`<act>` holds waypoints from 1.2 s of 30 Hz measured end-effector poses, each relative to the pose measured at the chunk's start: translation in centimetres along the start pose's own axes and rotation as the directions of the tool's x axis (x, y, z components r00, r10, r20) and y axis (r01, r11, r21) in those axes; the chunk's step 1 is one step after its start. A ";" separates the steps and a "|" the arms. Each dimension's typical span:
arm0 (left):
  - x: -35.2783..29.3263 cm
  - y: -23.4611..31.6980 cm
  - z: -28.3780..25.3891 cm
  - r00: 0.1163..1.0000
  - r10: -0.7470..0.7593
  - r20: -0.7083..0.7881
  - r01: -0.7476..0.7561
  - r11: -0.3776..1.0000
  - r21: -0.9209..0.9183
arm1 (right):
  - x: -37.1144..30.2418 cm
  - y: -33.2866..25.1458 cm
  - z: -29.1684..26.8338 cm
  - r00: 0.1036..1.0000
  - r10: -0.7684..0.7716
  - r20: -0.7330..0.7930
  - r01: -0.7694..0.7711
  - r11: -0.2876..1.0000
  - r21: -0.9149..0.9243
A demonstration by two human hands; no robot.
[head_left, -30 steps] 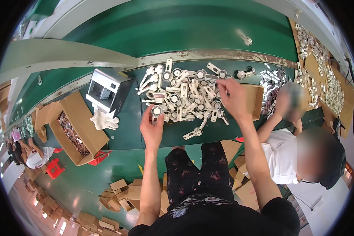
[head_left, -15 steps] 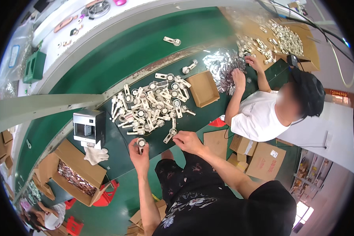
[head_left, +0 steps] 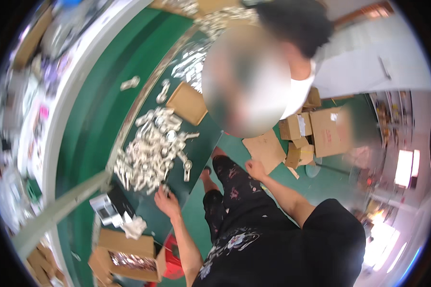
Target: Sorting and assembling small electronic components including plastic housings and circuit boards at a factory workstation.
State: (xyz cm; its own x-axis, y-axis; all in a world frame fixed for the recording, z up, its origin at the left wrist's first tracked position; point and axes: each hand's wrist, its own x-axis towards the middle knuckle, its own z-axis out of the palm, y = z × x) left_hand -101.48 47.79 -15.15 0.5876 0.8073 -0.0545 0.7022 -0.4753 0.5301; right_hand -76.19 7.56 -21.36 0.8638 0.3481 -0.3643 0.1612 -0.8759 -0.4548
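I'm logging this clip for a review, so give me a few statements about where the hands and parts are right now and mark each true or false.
1. The left hand rests at the near edge of the green table, beside the pile of white metal parts. True.
2. The right hand is buried in the pile of parts. False: it is off the table, above the person's lap, near a flat piece of cardboard.
3. An open cardboard box sits to the left of the left forearm. True.
4. The table top is red. False: it is green.
5. A crumpled white cloth lies between the open box and the pile. True.
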 end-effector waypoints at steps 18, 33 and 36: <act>-10.7 8.9 -2.3 0.946 0.109 0.304 -0.195 0.943 0.270 | -8.3 18.8 -1.1 0.736 0.524 0.428 -0.549 0.833 -0.075; -23.0 29.9 19.2 0.778 -0.200 0.595 0.435 0.855 -0.282 | 9.6 44.3 -16.2 0.956 0.285 0.066 -0.284 0.958 -0.027; -23.7 30.0 18.8 0.826 -0.252 0.504 0.385 0.906 -0.178 | 22.2 41.4 -20.5 0.895 0.445 0.016 -0.441 0.882 0.168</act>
State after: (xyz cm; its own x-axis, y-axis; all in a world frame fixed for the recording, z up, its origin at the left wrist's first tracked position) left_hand -86.83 7.81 -13.86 0.5114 0.6105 -0.6048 0.7902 -0.0575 0.6101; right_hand -40.56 -27.83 -31.63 0.8376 -0.0727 -0.5414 -0.3191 -0.8695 -0.3770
